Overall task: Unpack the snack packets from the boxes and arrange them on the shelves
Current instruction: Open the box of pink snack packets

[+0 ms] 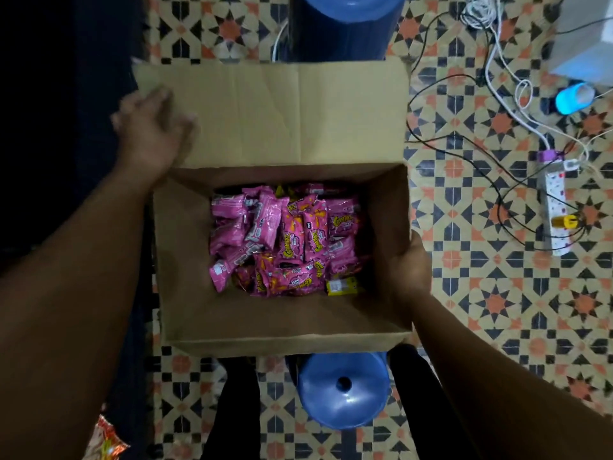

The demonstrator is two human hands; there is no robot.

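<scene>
An open cardboard box (185, 313) stands below me on the patterned floor. Several pink snack packets (285, 237) and a yellow one (341, 286) lie heaped at its bottom. The far flap (292, 111) is folded outward and lies flat. My left hand (152, 127), blurred, is at the left end of that flap with its fingers spread, touching the cardboard. My right hand (409, 270) grips the box's right wall, fingers curled over the rim. No shelf is in view.
Two blue water jugs stand by the box, one beyond it (345, 24) and one nearer me (345, 390). A power strip (557, 210) with tangled cables lies on the right. An orange packet (106, 439) shows at bottom left. Dark space fills the left side.
</scene>
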